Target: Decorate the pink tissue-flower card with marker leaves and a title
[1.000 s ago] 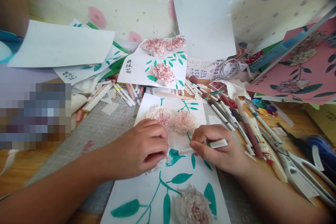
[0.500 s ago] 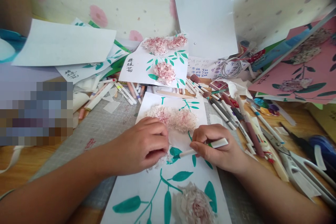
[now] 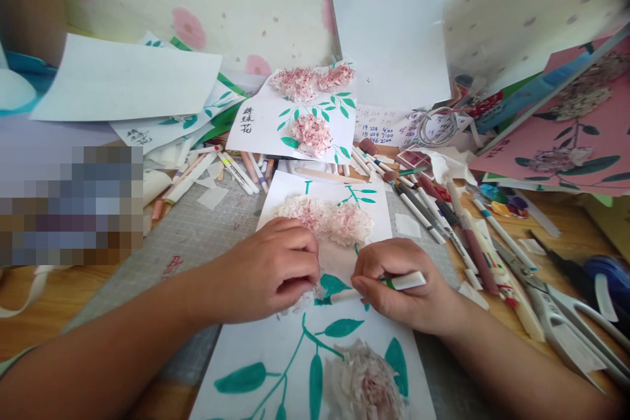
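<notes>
My right hand (image 3: 396, 285) grips a white marker (image 3: 411, 280) with a green band, its tip end at a green leaf on a white sheet (image 3: 236, 341). Curled over a pale shredded-paper flower (image 3: 298, 305), my left hand (image 3: 275, 269) has its fingers closed at that flower's edge; most of the flower is hidden beneath the hand. Pinkish-white paper flowers (image 3: 349, 223) sit above both hands on the same sheet. Toward the bottom lies a larger flower (image 3: 371, 380), surrounded by painted green leaves (image 3: 241, 378) and stems.
A finished-looking flower picture (image 3: 295, 118) leans behind the sheet. Many markers (image 3: 457, 246) lie to the right, along with scissors (image 3: 556, 315) and a blue tape roll (image 3: 608, 282). A grey cutting mat (image 3: 221, 230) lies underneath. Pink flower artwork (image 3: 566, 138) stands far right.
My right hand has shifted slightly left with the marker, which lies at a flatter angle across the leaf. My left hand keeps its place over the flower. The whole view has moved a little.
</notes>
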{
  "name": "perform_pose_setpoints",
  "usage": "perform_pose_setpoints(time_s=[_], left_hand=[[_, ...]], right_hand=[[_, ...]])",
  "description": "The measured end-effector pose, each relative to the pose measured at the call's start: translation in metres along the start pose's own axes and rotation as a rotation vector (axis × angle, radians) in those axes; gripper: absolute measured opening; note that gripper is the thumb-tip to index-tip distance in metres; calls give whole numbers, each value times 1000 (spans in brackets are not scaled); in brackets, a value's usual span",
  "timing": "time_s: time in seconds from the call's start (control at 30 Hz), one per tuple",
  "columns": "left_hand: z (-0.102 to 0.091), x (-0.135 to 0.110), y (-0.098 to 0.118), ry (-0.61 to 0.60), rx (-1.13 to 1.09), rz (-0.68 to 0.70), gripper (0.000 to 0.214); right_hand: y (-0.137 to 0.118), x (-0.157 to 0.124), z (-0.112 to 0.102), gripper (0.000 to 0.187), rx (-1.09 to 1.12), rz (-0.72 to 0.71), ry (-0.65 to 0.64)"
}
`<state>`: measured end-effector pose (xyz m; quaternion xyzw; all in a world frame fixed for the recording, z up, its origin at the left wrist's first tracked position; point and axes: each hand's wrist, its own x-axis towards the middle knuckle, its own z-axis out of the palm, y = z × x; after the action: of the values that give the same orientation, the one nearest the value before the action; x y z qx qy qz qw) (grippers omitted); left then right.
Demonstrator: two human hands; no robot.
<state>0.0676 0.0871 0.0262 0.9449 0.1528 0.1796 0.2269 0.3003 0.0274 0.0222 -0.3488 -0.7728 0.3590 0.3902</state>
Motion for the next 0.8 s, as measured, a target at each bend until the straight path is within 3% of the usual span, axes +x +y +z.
perform_pose_setpoints(time_s=[0.8], left_hand=[[0,-1,0,-16,-13,-2,15]], right_hand=[[-3,0,-3,29,-39,-12,-28]])
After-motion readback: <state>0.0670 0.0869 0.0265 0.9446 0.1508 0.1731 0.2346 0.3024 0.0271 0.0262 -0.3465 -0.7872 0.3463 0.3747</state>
